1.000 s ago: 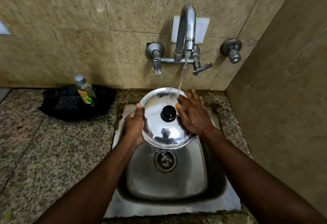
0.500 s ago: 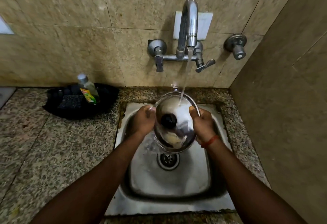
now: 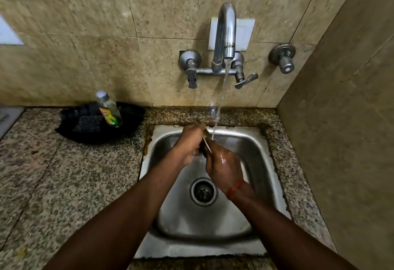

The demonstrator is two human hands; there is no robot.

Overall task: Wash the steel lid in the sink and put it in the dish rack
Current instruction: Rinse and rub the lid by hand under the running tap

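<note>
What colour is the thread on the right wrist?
Orange-red; the thread shows in the head view, the only view.

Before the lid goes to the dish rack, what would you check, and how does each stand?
1. Grip on the steel lid: ok, left hand and right hand both hold it, edge-on to the camera.
2. Rinse water reaching it: ok, the stream falls at its top edge.
3. Lid clean: cannot tell, only its edge shows.
4. Way to the dish rack: cannot tell, none in view.
5. The tap shut: not ok, water runs.
</note>
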